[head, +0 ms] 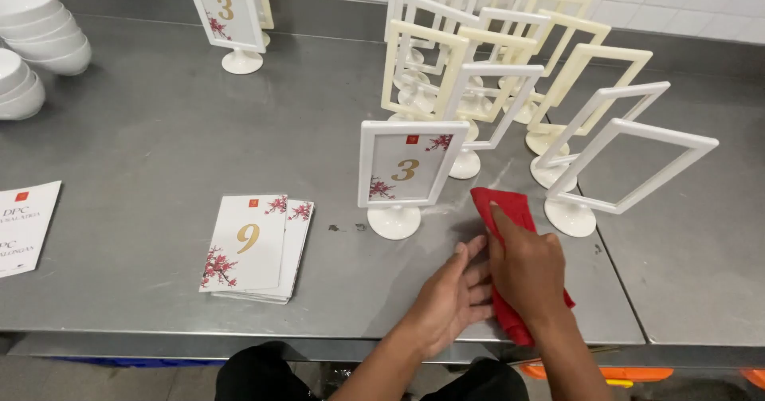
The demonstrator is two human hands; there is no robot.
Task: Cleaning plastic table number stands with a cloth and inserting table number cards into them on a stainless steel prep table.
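Stainless steel worktable w/ white tiled wall behind, seen from head cam looking down. Right hand lies flat, palm down, on a red folded cloth, fingers stretched out w/ index tip pressing near the cloth's far end; no closed grasp, just pressing it to the table. Cloth sticks out past the fingertips and also below the wrist toward the table's near edge. Left hand just beside the right one, touching or nearly touching it, open w/ fingers spread flat on bare steel, holding nothing. Just ahead-left of the fingertips stands a white plastic frame stand on a round foot w/ a floral number card inside, upright. Ahead-right of the right hand: a cluster of empty white and cream plastic frame stands, upright, packed close, nearest one just beside the cloth's far end. Well to the left of both hands lies a small stack of floral number cards, flat on the table. Far left edge: a white printed sheet, part cut off. Far back-left: stacked white bowls and another filled white frame stand. Seam btw two table sections runs right of the hands.
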